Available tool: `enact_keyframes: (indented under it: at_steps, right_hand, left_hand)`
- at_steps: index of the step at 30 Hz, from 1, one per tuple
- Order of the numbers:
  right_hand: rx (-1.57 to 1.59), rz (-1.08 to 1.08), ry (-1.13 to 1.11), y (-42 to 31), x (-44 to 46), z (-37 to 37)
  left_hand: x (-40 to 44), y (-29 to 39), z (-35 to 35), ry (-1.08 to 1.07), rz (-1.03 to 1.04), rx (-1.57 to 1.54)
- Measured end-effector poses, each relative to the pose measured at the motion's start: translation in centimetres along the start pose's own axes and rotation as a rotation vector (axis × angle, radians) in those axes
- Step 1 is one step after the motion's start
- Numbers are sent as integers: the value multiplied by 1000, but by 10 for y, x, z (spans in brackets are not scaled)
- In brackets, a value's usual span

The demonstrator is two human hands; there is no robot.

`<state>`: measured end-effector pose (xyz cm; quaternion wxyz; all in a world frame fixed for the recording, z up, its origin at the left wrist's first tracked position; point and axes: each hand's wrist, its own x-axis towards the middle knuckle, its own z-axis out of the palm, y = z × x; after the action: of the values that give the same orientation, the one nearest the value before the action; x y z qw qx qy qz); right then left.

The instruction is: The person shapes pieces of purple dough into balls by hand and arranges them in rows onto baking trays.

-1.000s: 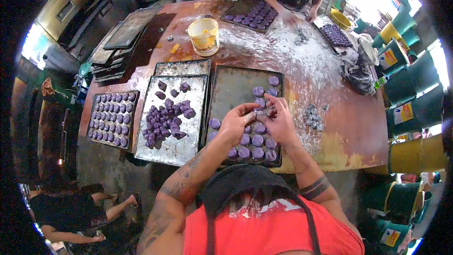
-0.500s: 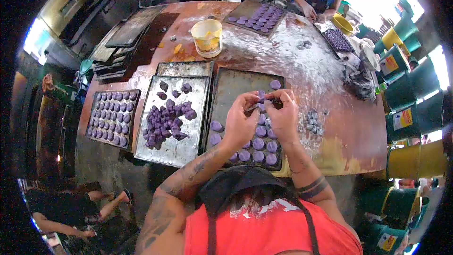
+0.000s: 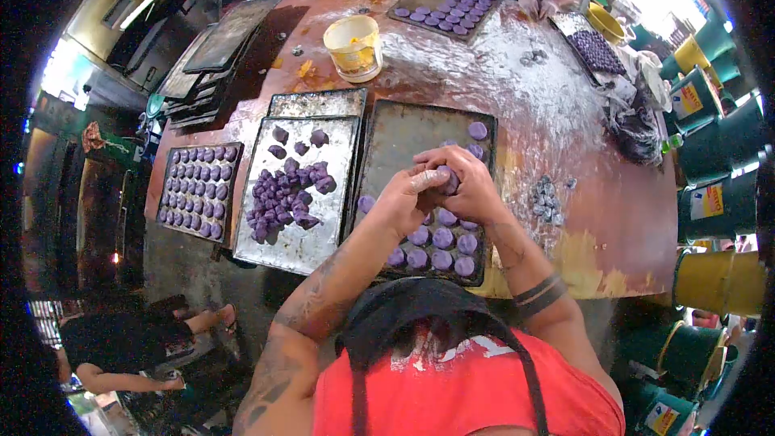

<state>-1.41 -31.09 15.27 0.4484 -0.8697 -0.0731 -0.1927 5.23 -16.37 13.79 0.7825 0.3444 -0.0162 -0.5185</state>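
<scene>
My left hand (image 3: 408,195) and my right hand (image 3: 475,187) come together over the dark baking tray (image 3: 404,141). Between them they grip a purple dough ball (image 3: 446,181), its top showing past the left thumb. White flour dusts that thumb. Rounded purple dough pieces (image 3: 441,238) sit in rows on the tray below my wrists, some hidden by my hands. More lie by its right edge. To the left, a silvery tray (image 3: 278,252) bears a heap of rough purple lumps (image 3: 282,198) with several loose ones above it.
Farther left is a filled tray of purple rounds (image 3: 194,194). A yellow-smeared white bucket (image 3: 353,50) stands behind the trays, near stacked trays (image 3: 222,52). Greyish floured lumps (image 3: 547,200) lie to the right. Across the floured table, a co-worker's hands (image 3: 539,6) are near another tray (image 3: 593,52).
My hands have closed in around the dough ball; before, the fingertips were pinching at dough with a gap between the palms. The view has shifted slightly.
</scene>
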Motion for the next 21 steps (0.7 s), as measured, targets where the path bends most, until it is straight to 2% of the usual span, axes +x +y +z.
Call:
enact_keyframes:
  at_steps: [4,7,8,10,11,13,14,15,16,18,19,21]
  right_hand:
    - [106,210,34,23,-5,8]
    - [141,298,266,37,-15,33]
    - [61,183,250,37,-16,38]
    - [127,352,266,42,-17,42]
    - [174,456,268,45,-16,42]
    - [331,748,220,55,-11,32]
    - [299,730,188,66,-7,27]
    - [269,710,154,80,0,20]
    - [239,687,121,95,8,14]
    - [-75,706,304,128,30,6]
    - [-228,671,228,151,39,4]
    - [-528,595,83,188,45,4]
  left_hand:
    - [17,-22,-12,108,35,-22]
    - [20,-24,-16,242,-56,129]
    - [22,-21,-15,329,0,146]
    - [26,-14,-10,502,114,182]
    - [35,-17,-21,562,236,405]
    - [45,-30,-22,417,337,723]
    - [47,-36,-24,339,385,879]
    - [47,-32,-28,281,273,977]
    - [51,-29,-30,347,234,948]
    - [59,-23,-36,477,158,893]
    - [68,-35,-58,452,255,769]
    - [60,-30,-61,439,203,751]
